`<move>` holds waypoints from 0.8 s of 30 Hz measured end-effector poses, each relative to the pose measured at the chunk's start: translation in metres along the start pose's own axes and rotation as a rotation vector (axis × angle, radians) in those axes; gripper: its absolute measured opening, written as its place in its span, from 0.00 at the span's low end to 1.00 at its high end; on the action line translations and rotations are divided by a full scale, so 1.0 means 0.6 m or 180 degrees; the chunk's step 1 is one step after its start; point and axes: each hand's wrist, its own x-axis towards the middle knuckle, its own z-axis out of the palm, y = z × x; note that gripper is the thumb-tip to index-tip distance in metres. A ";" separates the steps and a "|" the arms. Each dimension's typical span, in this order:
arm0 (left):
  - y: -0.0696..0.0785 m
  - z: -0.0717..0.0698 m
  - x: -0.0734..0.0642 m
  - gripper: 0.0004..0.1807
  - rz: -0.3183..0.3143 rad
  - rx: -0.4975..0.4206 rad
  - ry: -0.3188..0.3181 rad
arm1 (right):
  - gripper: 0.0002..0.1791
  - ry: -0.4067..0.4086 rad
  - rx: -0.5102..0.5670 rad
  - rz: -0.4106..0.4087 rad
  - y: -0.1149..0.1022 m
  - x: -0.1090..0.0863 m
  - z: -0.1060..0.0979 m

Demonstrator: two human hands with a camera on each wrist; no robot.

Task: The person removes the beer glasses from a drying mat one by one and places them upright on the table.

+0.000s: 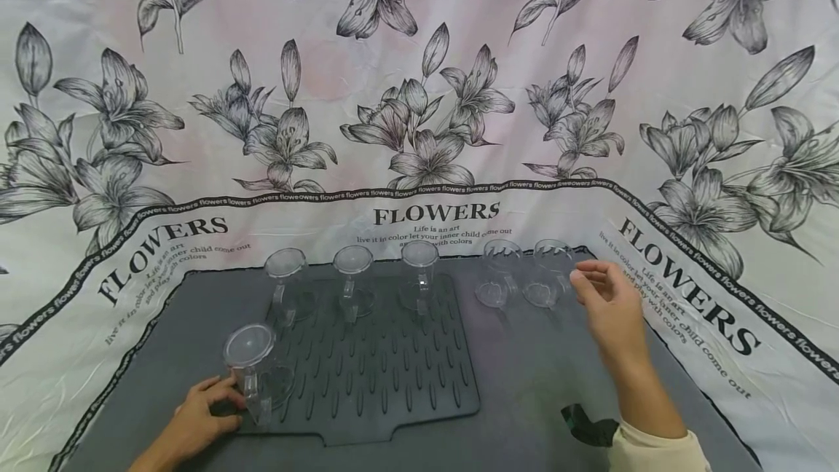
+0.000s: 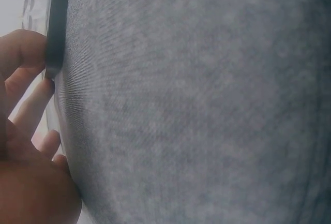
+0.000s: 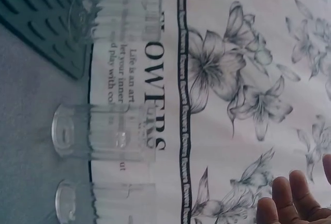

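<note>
Has left hand (image 1: 202, 412), fingers loosely bent, beside clear mug (image 1: 250, 346) on near-left corner of ribbed mat (image 1: 367, 377); cannot tell if touching. Holds right hand (image 1: 609, 299) raised, fingers relaxed, right of far-right mugs (image 1: 545, 293).

"Where did the head camera look from?"

"It faced forward and down above the grey table (image 1: 524, 399), taking in the ribbed mat (image 1: 373, 370)."

"And the wrists?"

"The left one sat very near a grey surface (image 2: 196, 100); the right, turned sideways, faced the flowered cloth (image 3: 248, 53) and shared clear cups (image 3: 98, 133) with the head view."
</note>
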 end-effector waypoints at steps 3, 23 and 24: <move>0.001 0.000 -0.002 0.10 -0.0009 0.0008 -0.0008 | 0.17 -0.0036 0.0076 -0.0095 -0.013 -0.008 0.012; -0.005 0.002 0.001 0.10 0.0102 -0.0095 0.0042 | 0.12 -0.0406 0.0428 -0.0532 -0.068 -0.050 0.107; -0.005 0.001 0.001 0.10 0.0093 -0.0082 0.0041 | 0.12 -0.0425 0.0437 -0.0539 -0.069 -0.052 0.111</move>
